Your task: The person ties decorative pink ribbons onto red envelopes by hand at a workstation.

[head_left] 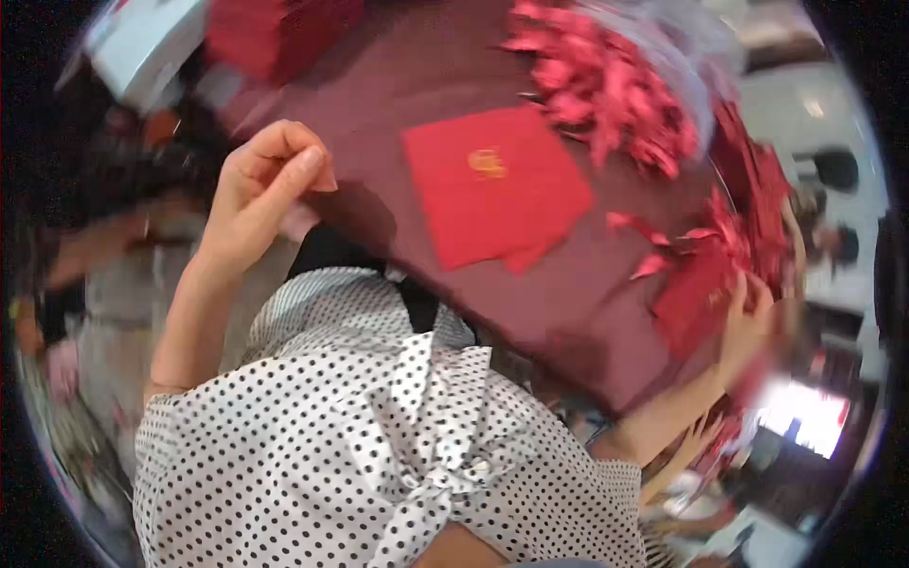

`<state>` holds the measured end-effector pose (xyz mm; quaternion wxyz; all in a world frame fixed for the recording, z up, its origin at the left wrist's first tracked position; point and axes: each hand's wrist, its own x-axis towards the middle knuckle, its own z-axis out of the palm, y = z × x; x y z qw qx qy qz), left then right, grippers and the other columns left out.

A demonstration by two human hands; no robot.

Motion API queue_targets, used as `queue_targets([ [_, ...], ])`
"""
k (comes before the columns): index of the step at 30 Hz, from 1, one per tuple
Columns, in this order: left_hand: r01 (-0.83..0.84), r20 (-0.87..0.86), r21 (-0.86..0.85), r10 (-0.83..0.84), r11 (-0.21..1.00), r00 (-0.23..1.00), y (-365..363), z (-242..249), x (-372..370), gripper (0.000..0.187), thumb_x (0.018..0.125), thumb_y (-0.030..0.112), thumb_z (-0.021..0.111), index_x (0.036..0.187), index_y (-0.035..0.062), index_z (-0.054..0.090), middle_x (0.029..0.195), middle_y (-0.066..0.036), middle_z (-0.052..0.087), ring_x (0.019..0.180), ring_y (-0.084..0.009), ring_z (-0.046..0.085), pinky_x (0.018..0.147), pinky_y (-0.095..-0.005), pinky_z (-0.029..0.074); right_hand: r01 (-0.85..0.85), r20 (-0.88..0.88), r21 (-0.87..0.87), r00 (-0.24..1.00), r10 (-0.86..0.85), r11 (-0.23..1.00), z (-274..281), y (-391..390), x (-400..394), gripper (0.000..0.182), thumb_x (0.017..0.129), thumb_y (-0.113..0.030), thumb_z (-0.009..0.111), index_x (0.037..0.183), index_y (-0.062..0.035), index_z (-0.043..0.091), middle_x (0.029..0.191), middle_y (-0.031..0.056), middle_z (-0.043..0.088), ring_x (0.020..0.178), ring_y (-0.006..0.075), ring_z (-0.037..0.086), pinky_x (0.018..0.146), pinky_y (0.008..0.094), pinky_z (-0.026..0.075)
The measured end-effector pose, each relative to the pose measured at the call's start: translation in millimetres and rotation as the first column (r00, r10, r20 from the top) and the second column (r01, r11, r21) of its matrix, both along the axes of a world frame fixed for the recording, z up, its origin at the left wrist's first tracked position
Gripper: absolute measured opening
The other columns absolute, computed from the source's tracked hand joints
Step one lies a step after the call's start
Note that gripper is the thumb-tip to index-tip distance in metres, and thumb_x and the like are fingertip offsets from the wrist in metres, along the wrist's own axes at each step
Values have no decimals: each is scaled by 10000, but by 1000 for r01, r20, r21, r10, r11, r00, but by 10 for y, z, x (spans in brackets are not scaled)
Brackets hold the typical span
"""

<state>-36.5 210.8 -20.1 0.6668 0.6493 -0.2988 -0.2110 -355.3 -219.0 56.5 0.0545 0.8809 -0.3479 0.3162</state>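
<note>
My left hand (270, 185) is raised above the near left edge of the table, fingers curled and thumb pressed against the index finger; nothing shows between them. Far to the right, my right hand (750, 317) grips a red pouch (696, 289) by its right side. The pouch has a small faint gold mark and red ribbons (718, 227) at its upper end. Between my hands, flat red pouches (497, 189) lie overlapping on the table, the top one bearing a gold emblem.
The dark red table (568, 327) stretches in front of me. At its far side, a clear plastic bag (696, 57) surrounds a heap of red ribbons (615, 90). A red box (275, 38) and a white box (142, 47) stand at the upper left. A lit screen (805, 417) shows lower right.
</note>
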Motion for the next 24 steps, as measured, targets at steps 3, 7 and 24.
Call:
queue_targets([
  [3, -164, -54, 148, 173, 975, 983, 411, -103, -257, 142, 949, 123, 522, 870, 9, 553, 803, -9, 567, 754, -68, 516, 691, -212, 423, 5, 7, -45, 1000, -5, 999, -93, -121, 94, 240, 860, -261, 686, 966, -46, 680, 921, 86, 667, 763, 203, 609, 695, 307, 491],
  [7, -166, 19, 266, 167, 950, 986, 566, -328, -436, 123, 940, 100, 518, 848, 21, 540, 784, -6, 515, 726, -73, 464, 661, -215, 370, -45, 96, -63, 994, 51, 997, -124, 80, 85, 157, 853, -196, 684, 913, -51, 691, 872, 100, 683, 780, 202, 638, 725, 309, 504],
  [24, 483, 757, 396, -575, 781, 310, -2268, 300, -406, 323, 829, 244, 655, 995, -11, 547, 965, -172, 565, 932, -367, 537, 795, -422, 440, -231, 248, -95, 936, 248, 968, -820, 400, -41, 255, 725, -136, 743, 795, -71, 507, 1034, 100, 615, 1053, 308, 501, 938, 417, 377],
])
